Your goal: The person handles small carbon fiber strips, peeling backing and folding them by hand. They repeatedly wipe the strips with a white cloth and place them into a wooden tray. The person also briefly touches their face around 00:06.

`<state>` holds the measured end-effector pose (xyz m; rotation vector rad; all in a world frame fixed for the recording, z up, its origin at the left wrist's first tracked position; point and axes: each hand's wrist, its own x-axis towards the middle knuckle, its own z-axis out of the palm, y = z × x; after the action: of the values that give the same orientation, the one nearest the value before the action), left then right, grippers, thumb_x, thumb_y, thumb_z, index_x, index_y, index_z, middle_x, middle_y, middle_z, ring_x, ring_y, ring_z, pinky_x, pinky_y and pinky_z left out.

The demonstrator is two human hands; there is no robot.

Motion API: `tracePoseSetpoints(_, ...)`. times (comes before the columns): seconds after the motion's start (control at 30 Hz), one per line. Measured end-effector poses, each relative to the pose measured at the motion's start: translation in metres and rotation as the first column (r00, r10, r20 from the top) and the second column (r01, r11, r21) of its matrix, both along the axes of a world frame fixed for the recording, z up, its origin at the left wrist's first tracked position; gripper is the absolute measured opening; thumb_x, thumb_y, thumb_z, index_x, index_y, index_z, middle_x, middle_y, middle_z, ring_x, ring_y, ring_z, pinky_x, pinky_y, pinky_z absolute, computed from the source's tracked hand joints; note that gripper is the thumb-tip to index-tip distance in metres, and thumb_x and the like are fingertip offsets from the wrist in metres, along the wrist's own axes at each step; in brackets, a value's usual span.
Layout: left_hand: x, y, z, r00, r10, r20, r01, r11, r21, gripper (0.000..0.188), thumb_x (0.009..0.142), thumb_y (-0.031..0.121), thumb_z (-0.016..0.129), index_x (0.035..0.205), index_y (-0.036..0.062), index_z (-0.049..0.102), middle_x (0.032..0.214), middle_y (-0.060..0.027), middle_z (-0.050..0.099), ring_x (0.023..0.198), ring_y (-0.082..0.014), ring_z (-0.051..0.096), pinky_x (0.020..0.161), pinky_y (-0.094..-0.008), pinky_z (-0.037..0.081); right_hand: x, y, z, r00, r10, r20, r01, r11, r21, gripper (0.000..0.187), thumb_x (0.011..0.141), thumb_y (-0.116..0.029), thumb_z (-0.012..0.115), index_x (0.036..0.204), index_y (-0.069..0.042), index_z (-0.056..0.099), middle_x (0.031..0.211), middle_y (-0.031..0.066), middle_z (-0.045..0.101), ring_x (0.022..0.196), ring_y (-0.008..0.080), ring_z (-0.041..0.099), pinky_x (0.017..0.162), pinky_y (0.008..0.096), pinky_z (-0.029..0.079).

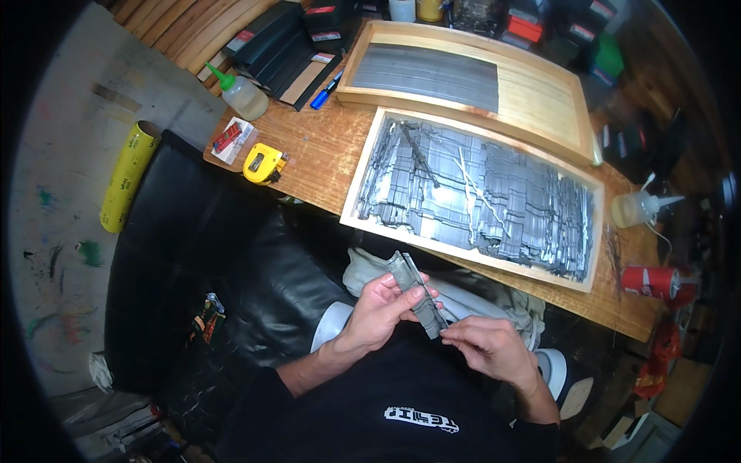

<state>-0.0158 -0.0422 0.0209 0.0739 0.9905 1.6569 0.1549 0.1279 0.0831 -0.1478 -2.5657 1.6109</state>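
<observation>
My left hand (pixel 378 310) is closed round a small bundle of thin dark grey strips (pixel 429 316), held tilted above my lap. One strip edge stands slightly apart from the others along the bundle's right side. At the bundle's lower end, the fingertips of my right hand (pixel 494 349) are pinched together on the strip ends; exactly how many they grip is hidden. Just beyond my hands, a shallow wooden tray (pixel 471 255) is full of similar grey strips, some loose ones lying crosswise on top.
Behind the tray lies a second wooden tray (pixel 540 100) with a grey sheet (pixel 432 77). On the table (pixel 324 154) are a yellow tape measure (pixel 264 163), a green-tipped bottle (pixel 241 96), a blue marker (pixel 326 91) and, at right, a red can (pixel 650 282). A black leather seat (pixel 201 224) is at left.
</observation>
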Motion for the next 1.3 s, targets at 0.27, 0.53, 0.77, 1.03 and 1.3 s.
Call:
tracePoseSetpoints(0.27,-0.007,-0.004,0.003,0.999,0.016,0.030,-0.017,0.999,0.037,0.022,0.109,0.014,0.058,0.128,0.0028,0.061,0.118,-0.0174,0.073,0.106,-0.0263,0.075,0.084,-0.0367,0.066,-0.013,0.006,0.005,0.999,0.042,-0.010,-0.041,0.999,0.033,0.020,0.081,0.003,0.080,0.101,-0.001,0.075,0.096,0.0117,0.075,0.088,0.0304,0.073,0.078,0.0367,0.059)
tracePoseSetpoints(0.53,-0.012,-0.008,0.008,1.000,-0.004,0.028,0.002,0.998,0.068,0.024,0.103,0.004,0.064,0.127,0.0024,0.059,0.117,-0.0208,0.072,0.108,-0.0355,0.075,0.089,-0.0451,0.066,-0.019,-0.002,-0.010,0.999,0.032,0.012,-0.030,0.980,-0.195,0.020,0.086,0.000,0.080,0.105,0.000,0.076,0.101,0.0142,0.077,0.089,0.0291,0.076,0.077,0.0337,0.060)
tracePoseSetpoints(0.77,-0.016,-0.013,0.007,0.999,-0.024,0.048,0.020,0.996,0.090,0.027,0.100,0.000,0.068,0.126,0.0022,0.060,0.116,-0.0185,0.073,0.107,-0.0349,0.075,0.089,-0.0435,0.065,-0.023,-0.006,-0.018,0.990,0.141,0.024,-0.131,0.960,-0.248,0.021,0.086,-0.001,0.081,0.108,-0.001,0.078,0.095,0.0117,0.078,0.083,0.0259,0.077,0.072,0.0316,0.061)
tracePoseSetpoints(1.03,0.001,0.020,0.022,0.972,-0.206,0.108,0.217,0.972,-0.093,0.034,0.105,0.006,0.063,0.138,-0.0015,0.057,0.120,-0.0206,0.072,0.107,-0.0348,0.075,0.090,-0.0434,0.065,0.024,-0.039,-0.048,0.990,-0.136,-0.027,0.117,0.926,-0.359,0.023,0.085,0.000,0.083,0.107,-0.001,0.080,0.092,0.0127,0.080,0.082,0.0222,0.079,0.073,0.0281,0.063)
tracePoseSetpoints(1.3,0.022,0.076,-0.001,0.786,-0.614,-0.072,0.593,0.781,-0.195,0.022,0.099,0.009,0.073,0.120,0.0007,0.071,0.107,-0.0161,0.078,0.094,-0.0246,0.078,0.072,-0.0309,0.066,0.076,-0.085,-0.069,0.862,-0.507,0.027,0.463,0.763,-0.451,0.023,0.088,0.001,0.081,0.110,0.002,0.079,0.095,0.0149,0.080,0.082,0.0188,0.079,0.073,0.0271,0.063)
